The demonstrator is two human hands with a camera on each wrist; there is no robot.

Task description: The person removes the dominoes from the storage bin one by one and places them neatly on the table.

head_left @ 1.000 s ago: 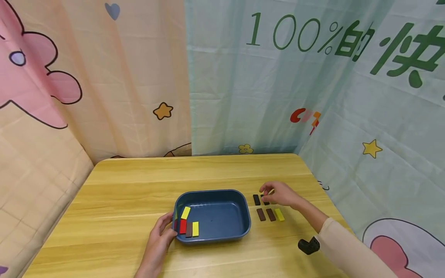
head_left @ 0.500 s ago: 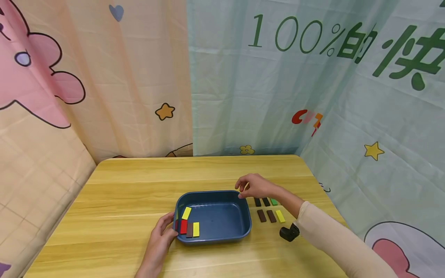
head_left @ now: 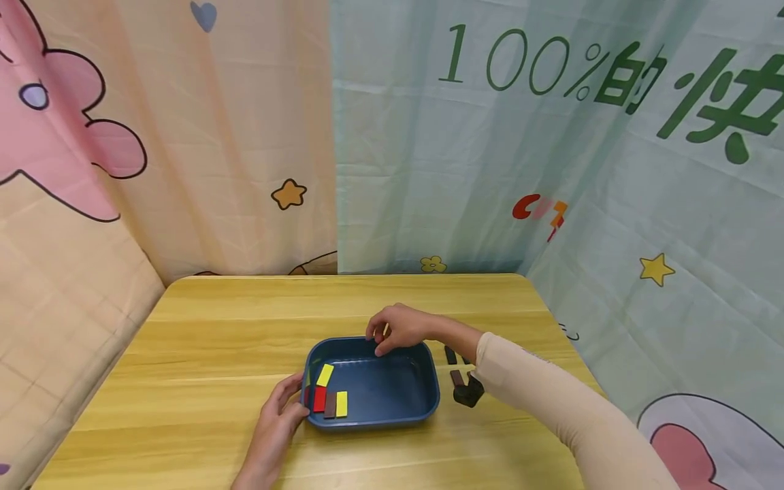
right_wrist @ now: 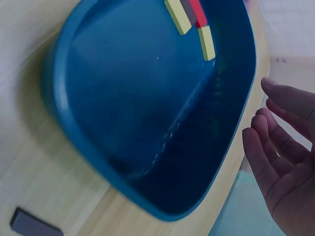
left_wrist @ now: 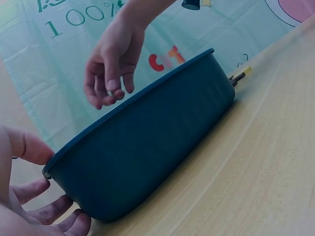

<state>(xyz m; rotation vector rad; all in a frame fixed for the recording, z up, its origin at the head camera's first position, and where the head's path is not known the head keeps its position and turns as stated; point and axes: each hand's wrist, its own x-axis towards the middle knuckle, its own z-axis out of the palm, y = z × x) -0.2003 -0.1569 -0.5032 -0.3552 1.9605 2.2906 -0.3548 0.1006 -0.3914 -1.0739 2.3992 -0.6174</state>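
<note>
A blue rectangular plastic tub [head_left: 392, 401] sits on the table, and my left hand [head_left: 272, 422] grips its left end, thumb and fingers around the corner by the rim. In the tub's left part lie domino-like blocks: a red one [head_left: 320, 399], a brown one [head_left: 330, 405], a yellow one [head_left: 341, 404] and another yellow block [head_left: 325, 375] at an angle. My right hand [head_left: 401, 327] hovers over the tub's far rim with loosely bent fingers. No block shows between its fingertips in the right wrist view.
Right of the tub, a black block [head_left: 450, 354] and a brown block [head_left: 456, 376] lie on the wooden table [head_left: 220, 320]; my right sleeve [head_left: 539, 388] hides others there. A black wrist camera [head_left: 468, 393] hangs under that sleeve. Printed curtains [head_left: 398, 170] stand behind the table.
My right hand has moved left from the blocks on the table to above the tub's far rim. The sleeve now covers several of those blocks. My left hand stays at the tub.
</note>
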